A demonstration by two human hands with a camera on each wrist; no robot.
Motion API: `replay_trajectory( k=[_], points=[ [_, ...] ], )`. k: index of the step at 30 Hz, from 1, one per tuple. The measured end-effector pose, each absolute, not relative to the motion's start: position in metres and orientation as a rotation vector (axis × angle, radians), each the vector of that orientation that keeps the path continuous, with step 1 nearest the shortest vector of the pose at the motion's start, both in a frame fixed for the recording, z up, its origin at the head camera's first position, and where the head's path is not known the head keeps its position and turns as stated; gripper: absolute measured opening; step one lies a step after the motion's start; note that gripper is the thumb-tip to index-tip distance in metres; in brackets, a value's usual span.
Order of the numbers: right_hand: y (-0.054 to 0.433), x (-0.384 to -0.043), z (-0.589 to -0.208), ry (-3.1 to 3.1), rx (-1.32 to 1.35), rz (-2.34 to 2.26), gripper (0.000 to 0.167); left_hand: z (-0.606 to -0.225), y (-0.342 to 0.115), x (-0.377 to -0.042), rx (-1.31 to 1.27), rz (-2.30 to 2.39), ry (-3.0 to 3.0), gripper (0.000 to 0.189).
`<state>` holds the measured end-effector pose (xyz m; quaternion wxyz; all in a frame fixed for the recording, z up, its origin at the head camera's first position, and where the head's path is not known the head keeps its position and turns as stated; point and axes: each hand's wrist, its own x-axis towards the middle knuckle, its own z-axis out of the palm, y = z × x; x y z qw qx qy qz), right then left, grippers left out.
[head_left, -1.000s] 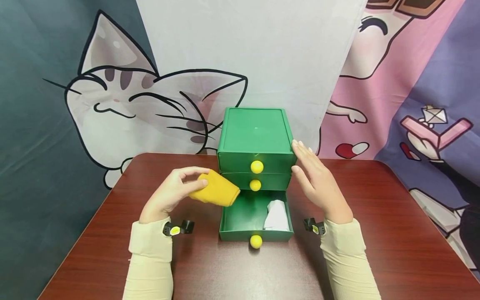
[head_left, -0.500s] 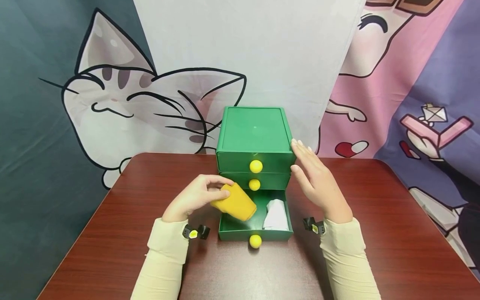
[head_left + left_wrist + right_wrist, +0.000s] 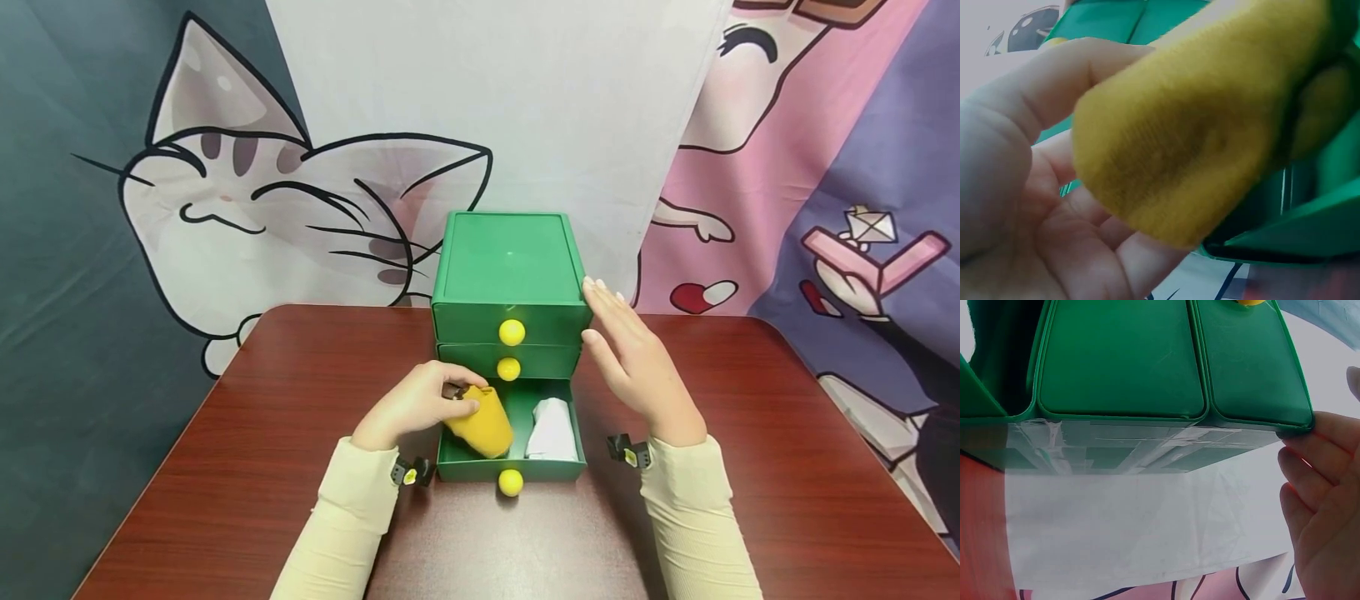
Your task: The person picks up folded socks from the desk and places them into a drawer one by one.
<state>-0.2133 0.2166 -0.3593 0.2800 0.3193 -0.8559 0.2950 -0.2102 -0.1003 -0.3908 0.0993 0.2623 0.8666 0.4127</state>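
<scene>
My left hand [image 3: 416, 404] pinches a folded yellow sock [image 3: 483, 427] between thumb and fingers, in the left part of the pulled-out bottom drawer [image 3: 517, 471]. In the left wrist view the rounded knit end of the sock [image 3: 1166, 156] fills the middle, with the thumb and fingers around it. On the drawer's right side lies a white folded cloth item [image 3: 552, 429], perhaps another sock. My right hand [image 3: 637, 367] has its fingers extended, with the tips against the right side of the green drawer cabinet [image 3: 510, 258]. The right wrist view shows fingertips touching the cabinet's top edge.
Above the pulled-out drawer, the top drawer [image 3: 465, 323] and middle drawer [image 3: 465, 358] are closed. Round yellow knobs [image 3: 512, 332] stick out from the drawer fronts. The cabinet stands on a reddish-brown table [image 3: 247, 467], before a cartoon-printed cloth backdrop [image 3: 570, 100].
My left hand has moved right and down, carrying the yellow sock from the cabinet's left side into the drawer. The right hand has stayed at the cabinet's side.
</scene>
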Motion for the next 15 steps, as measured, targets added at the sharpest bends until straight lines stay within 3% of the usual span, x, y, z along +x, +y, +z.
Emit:
replay_trajectory(
  k=[15],
  points=[
    [0.2164,-0.2134,-0.3585,-2.302,0.851,0.791,0.055,-0.3981,-0.0911,-0.2127,1.034,0.939,2.573,0.03]
  ],
)
